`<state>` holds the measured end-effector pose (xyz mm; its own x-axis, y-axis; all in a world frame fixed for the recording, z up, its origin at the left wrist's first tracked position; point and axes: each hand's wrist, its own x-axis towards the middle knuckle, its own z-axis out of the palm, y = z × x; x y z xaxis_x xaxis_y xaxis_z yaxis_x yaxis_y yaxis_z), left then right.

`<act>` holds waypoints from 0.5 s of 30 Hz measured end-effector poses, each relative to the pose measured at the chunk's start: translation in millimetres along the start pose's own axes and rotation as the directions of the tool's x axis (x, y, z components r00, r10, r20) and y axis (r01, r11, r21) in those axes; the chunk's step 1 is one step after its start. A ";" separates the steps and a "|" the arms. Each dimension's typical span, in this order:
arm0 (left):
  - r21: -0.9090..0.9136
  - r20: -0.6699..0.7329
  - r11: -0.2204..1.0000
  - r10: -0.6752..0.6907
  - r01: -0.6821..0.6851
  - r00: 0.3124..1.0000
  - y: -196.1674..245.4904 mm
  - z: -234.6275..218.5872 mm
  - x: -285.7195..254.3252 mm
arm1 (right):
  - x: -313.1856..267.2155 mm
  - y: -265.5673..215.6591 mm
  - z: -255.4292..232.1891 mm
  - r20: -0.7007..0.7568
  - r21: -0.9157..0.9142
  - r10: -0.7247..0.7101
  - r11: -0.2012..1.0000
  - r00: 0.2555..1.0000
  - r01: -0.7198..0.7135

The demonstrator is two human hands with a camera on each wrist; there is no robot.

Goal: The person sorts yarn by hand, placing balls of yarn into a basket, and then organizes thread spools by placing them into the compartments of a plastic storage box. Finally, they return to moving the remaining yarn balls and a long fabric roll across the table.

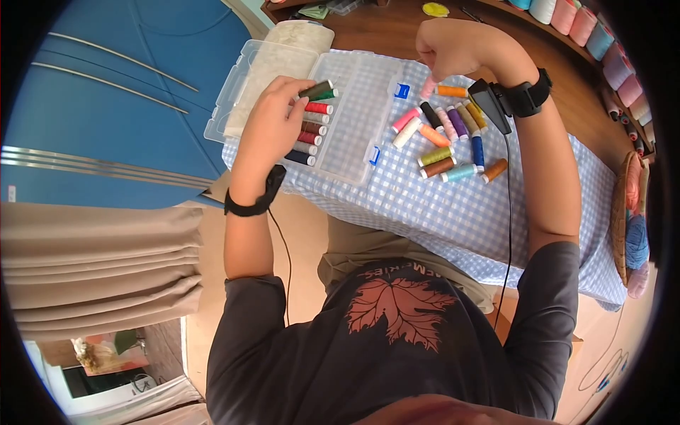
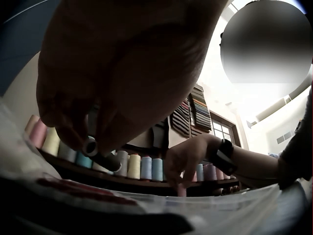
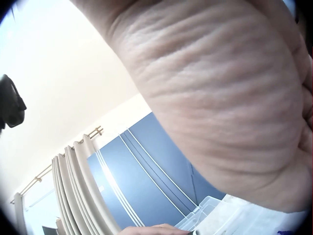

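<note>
My left hand (image 1: pixel 275 117) pinches a dark olive thread spool (image 1: pixel 316 89) over the left part of a clear plastic box (image 1: pixel 354 134). Beneath it a row of spools lies in the box, with a green spool (image 1: pixel 329 94) at the far end, a red spool (image 1: pixel 319 108) after it and a navy spool (image 1: pixel 300 157) nearest me. My right hand (image 1: pixel 464 49) holds a pale pink spool (image 1: pixel 427 88) at the far side of the loose pile, beside an orange spool (image 1: pixel 451 91). In the left wrist view the dark spool (image 2: pixel 105 159) sticks out from the shadowed fingers.
Several loose spools, among them a purple spool (image 1: pixel 457 122) and a blue spool (image 1: pixel 477 153), lie right of the box on a checked cloth (image 1: pixel 397 202). The box's open lid (image 1: pixel 237 88) leans left. Thread cones (image 1: pixel 564 15) line a shelf behind; a yarn basket (image 1: pixel 622 219) stands right.
</note>
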<state>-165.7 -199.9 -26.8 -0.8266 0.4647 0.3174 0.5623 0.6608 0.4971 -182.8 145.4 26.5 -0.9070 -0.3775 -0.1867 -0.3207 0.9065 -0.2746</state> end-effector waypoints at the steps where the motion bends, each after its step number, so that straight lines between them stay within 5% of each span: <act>1: 0.001 0.001 1.000 0.001 -0.001 1.000 -6.3 -1.9 1.7 | -1.5 -2.4 -0.7 -0.021 -0.011 0.007 1.000 1.000 -0.008; 3: 0.028 0.159 0.999 0.025 -0.030 0.987 -13.7 -3.5 3.9 | -2.6 -2.8 -0.9 -0.044 -0.021 0.017 1.000 0.999 -0.017; 12: 0.155 0.105 0.975 0.146 -0.161 0.984 -2.5 4.2 -4.0 | -8.0 -10.2 -3.4 -0.070 0.021 0.052 0.999 0.996 -0.050; 15: 0.090 0.121 0.992 0.074 -0.086 0.990 3.1 5.6 -7.8 | -9.6 -13.4 -5.8 -0.057 -0.004 0.057 0.998 0.997 -0.057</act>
<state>-157.4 -198.2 -32.2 -0.7739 0.5803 0.2537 0.6307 0.6691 0.3932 -171.4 137.9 37.4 -0.9377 -0.3142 -0.1481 -0.2697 0.9273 -0.2596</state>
